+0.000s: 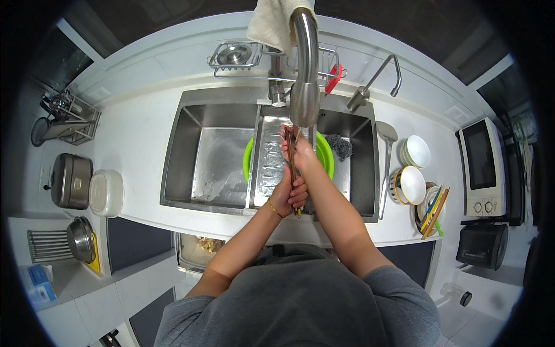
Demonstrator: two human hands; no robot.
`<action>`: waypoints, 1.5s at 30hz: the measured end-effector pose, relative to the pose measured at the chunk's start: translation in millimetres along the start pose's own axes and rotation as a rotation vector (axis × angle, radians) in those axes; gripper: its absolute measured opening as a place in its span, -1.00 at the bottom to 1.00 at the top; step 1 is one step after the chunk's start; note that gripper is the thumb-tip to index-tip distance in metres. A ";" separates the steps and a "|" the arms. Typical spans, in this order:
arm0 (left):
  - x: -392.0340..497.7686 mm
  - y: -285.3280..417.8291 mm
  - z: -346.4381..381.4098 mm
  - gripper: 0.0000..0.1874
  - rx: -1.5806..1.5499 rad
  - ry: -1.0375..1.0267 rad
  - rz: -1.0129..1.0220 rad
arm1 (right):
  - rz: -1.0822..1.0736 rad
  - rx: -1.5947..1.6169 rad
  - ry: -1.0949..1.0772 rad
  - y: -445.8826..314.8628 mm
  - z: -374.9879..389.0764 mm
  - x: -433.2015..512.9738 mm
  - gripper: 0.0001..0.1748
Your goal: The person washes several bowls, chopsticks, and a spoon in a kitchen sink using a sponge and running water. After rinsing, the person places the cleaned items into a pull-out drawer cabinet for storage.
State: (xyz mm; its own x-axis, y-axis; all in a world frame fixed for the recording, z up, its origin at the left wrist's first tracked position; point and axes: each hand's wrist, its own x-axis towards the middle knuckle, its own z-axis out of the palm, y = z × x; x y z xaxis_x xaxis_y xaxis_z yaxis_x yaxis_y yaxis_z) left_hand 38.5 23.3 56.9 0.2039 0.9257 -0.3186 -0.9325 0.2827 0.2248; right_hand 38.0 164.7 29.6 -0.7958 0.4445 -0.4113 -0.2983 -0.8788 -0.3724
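Observation:
My left hand (289, 193) is closed around the lower part of a bundle of brown chopsticks (290, 149). My right hand (299, 147) cups the upper part of the bundle, palm up with the fingers curled, beneath the spout of a steel faucet (305, 104). A thin stream of water seems to fall onto this hand. Both hands are over a ribbed steel drainer tray (269, 152) that bridges the double sink (173, 152). Below the tray, a bright green basin (325, 154) shows at both sides. How many chopsticks there are is hard to tell.
A dark mesh scrubber (339, 147) lies in the right basin. Right of the sink are a steel spatula (387, 132), stacked bowls (412, 184) and more chopsticks (435, 214). A cloth (271, 26) drapes over the faucet. A small curved tap (377, 78) stands behind; a lidded container (106, 193) is left.

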 end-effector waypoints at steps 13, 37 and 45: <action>18.4 25.7 -17.3 -0.74 0.349 0.076 0.189 | -0.805 -1.197 0.225 -4.6 -2.1 3.3 -0.77; 28.4 30.0 -8.2 -0.60 0.483 0.223 0.141 | -0.895 -1.809 0.136 -11.5 -41.9 42.6 -0.57; 31.5 42.2 -7.8 -0.47 0.136 -0.173 -0.034 | 0.009 -0.218 -0.094 -23.6 9.0 -12.1 -0.65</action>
State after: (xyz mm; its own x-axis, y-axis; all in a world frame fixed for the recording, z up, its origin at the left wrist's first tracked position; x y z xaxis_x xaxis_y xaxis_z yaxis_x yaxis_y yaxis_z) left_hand 3.3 62.4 49.3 0.2934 0.9411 -0.1679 -0.8777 0.3347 0.3430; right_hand 49.9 178.5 50.9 -0.8464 0.4095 -0.3404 -0.1780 -0.8201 -0.5438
